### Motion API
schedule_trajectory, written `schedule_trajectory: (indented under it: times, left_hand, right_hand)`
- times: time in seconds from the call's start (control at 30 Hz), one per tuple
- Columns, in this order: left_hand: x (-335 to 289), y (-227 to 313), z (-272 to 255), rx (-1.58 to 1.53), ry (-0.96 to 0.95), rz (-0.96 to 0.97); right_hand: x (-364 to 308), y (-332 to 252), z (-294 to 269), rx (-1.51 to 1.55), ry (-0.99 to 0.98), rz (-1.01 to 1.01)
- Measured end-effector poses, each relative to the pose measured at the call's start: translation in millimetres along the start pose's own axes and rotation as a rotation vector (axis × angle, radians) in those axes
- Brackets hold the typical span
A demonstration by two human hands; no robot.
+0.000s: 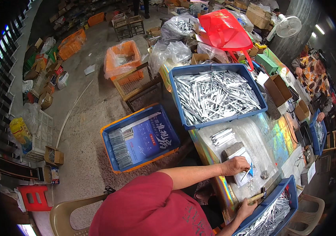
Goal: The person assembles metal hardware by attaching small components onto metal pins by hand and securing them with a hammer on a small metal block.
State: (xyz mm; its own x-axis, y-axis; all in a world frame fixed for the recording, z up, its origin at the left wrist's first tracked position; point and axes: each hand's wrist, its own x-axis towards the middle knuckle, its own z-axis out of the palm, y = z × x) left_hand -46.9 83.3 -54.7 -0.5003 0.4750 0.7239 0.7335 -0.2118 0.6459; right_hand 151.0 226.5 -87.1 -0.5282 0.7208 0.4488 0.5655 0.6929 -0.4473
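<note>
while left grip pinches slim silvery rod, right grip clasps wood-handled hammer.

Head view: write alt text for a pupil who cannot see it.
A left hand holds a thin metal piece over a worktable; the right hand holds a wooden-handled tool, likely a hammer. A blue tray of metal pieces stands beyond; a second tray sits beside the right hand.

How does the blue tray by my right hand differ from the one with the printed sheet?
The tray by your right hand holds jumbled metal pieces; the other tray has its pieces lined up along one side. The other tray shows a printed sheet inside; the tray by your hand shows none. Both are blue and hold metal pieces.
</note>
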Motion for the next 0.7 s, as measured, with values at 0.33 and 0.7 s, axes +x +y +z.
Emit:
schedule_trajectory:
  times: [0.33, 0.7]
  left_hand:
    - [-1, 3, -1, -0.001, 0.035, -0.006]
    - [-2, 5, 1, -0.05, 0.014, -0.048]
  right_hand:
    - [21, -11, -25, 1.375, -0.255, 1.103]
    - [3, -63, -54, 1.143, -0.092, 0.528]
